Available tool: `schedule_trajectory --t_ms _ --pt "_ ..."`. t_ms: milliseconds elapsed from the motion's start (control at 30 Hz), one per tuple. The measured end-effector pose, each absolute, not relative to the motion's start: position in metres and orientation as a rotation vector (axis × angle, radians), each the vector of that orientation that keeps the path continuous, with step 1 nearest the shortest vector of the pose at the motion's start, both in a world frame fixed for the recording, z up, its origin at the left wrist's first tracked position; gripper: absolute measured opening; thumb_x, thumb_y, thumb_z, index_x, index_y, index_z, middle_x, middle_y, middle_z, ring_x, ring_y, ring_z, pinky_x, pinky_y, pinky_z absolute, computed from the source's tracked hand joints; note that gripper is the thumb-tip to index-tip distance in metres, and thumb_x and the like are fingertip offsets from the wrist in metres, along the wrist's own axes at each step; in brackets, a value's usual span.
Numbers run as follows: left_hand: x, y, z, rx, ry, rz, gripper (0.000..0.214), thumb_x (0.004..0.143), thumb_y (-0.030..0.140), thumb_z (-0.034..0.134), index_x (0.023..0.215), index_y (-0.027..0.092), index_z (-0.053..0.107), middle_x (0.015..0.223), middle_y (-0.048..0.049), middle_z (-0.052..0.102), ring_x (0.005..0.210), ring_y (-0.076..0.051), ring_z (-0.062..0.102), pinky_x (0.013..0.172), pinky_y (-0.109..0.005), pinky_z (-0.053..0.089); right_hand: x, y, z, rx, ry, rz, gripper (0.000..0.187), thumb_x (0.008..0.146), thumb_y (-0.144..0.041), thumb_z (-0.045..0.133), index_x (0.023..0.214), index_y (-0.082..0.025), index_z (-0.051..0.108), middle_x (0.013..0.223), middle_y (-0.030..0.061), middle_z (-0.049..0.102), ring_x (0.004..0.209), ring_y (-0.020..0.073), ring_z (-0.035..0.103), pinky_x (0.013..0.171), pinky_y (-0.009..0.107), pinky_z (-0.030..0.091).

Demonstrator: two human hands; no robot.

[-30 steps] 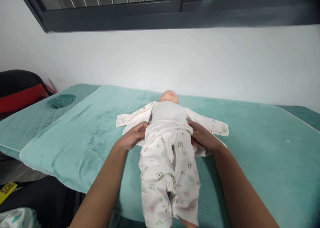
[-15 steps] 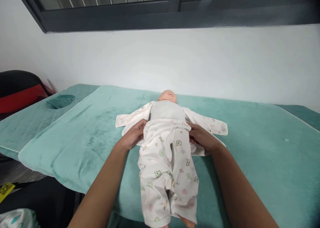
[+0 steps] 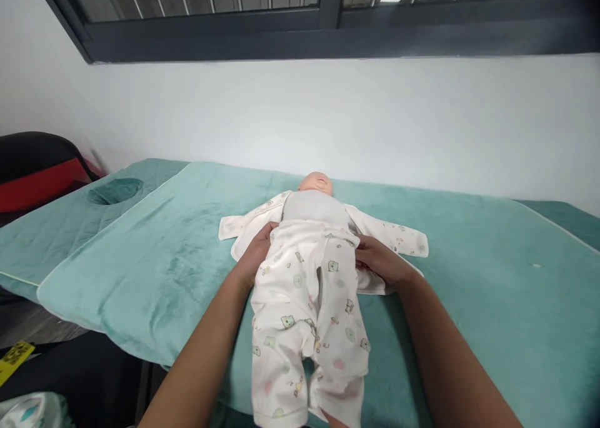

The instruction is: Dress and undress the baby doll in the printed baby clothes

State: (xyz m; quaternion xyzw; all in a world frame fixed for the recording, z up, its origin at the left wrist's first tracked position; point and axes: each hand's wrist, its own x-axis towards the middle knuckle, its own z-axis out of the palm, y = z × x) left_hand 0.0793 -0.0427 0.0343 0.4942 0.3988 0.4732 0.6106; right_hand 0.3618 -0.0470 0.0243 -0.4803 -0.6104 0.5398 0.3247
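Trousers (image 3: 290,297), white with small prints, on a baby doll (image 3: 315,183) lying on its back across a teal-covered bed (image 3: 135,290). The left hand (image 3: 257,250) and right hand (image 3: 382,259) flank the waistband (image 3: 314,228), curled against its sides (the tips are hidden; whether they pinch cloth cannot be told). Good practice, in judgement, draws both sides evenly, keeping the band smooth and the open shirt (image 3: 255,223) untrapped. The trousers' long axis runs away from the person: waistband towards the wall (image 3: 300,115), legs towards the person, slightly left.
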Motion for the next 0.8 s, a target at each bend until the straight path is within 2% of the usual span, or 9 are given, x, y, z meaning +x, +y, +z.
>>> schedule_trajectory --t_ms 67,167,333,433,567,667,800 --pt "0.081 -0.04 0.03 1.111 0.946 1.133 0.021 0.069 0.025 0.073 0.083 0.021 0.058 0.074 0.0034 0.061 0.069 -0.014 0.053 0.063 -0.027 0.039 0.362 -0.049 0.03 -1.236 -1.571 1.46 0.009 0.07 -0.022 0.064 0.077 -0.019 0.06 0.064 -0.0039 0.049 0.056 0.0097 0.039 0.052 0.024 0.03" --pt "0.082 -0.038 0.025 1.059 0.956 1.151 0.023 0.064 0.025 0.075 0.081 0.02 0.06 0.073 0.0041 0.061 0.065 -0.013 0.053 0.062 -0.025 0.039 0.362 -0.052 0.038 -1.212 -1.522 1.548 0.023 0.067 -0.02 0.066 0.09 -0.019 0.063 0.074 -0.0022 0.058 0.058 0.01 0.043 0.051 0.024 0.03" --pt "0.079 -0.039 0.022 0.986 0.891 1.113 0.018 0.065 0.023 0.072 0.078 0.018 0.061 0.071 0.0038 0.059 0.062 -0.011 0.051 0.061 -0.023 0.039 0.369 -0.051 0.033 -1.203 -1.457 1.56 0.036 0.068 -0.022 0.068 0.104 -0.019 0.064 0.07 -0.0034 0.056 0.055 0.0087 0.042 0.049 0.022 0.028" --pt "0.079 -0.039 0.02 1.01 0.833 1.113 0.014 0.068 0.019 0.067 0.08 0.018 0.062 0.084 0.0018 0.061 0.073 -0.012 0.054 0.066 -0.022 0.04 0.376 -0.048 0.025 -1.234 -1.361 1.536 0.044 0.067 -0.023 0.071 0.111 -0.02 0.063 0.065 -0.0041 0.054 0.056 0.0103 0.046 0.049 0.023 0.029" --pt "0.079 -0.038 0.018 1.076 0.745 1.151 0.011 0.07 0.016 0.06 0.081 0.018 0.062 0.108 -0.0007 0.06 0.093 -0.015 0.055 0.077 -0.022 0.041 0.385 -0.046 0.016 -1.185 -1.301 1.549 0.049 0.073 -0.031 0.072 0.119 -0.021 0.06 0.07 -0.0016 0.057 0.06 0.0124 0.05 0.053 0.024 0.034" --pt "0.079 -0.037 0.017 1.101 0.749 1.155 0.009 0.07 0.016 0.058 0.078 0.018 0.061 0.113 -0.0019 0.059 0.099 -0.017 0.054 0.081 -0.024 0.041 0.385 -0.046 0.016 -1.153 -1.323 1.547 0.05 0.076 -0.046 0.071 0.117 -0.019 0.06 0.066 -0.0019 0.052 0.059 0.0122 0.046 0.054 0.025 0.034" --pt "0.078 -0.036 0.015 1.129 0.768 1.143 0.008 0.068 0.017 0.057 0.075 0.018 0.06 0.11 -0.0022 0.059 0.095 -0.017 0.054 0.08 -0.025 0.04 0.373 -0.048 0.025 -1.179 -1.374 1.498 0.039 0.082 -0.056 0.063 0.092 -0.018 0.064 0.063 -0.0029 0.043 0.055 0.0097 0.034 0.05 0.024 0.028"
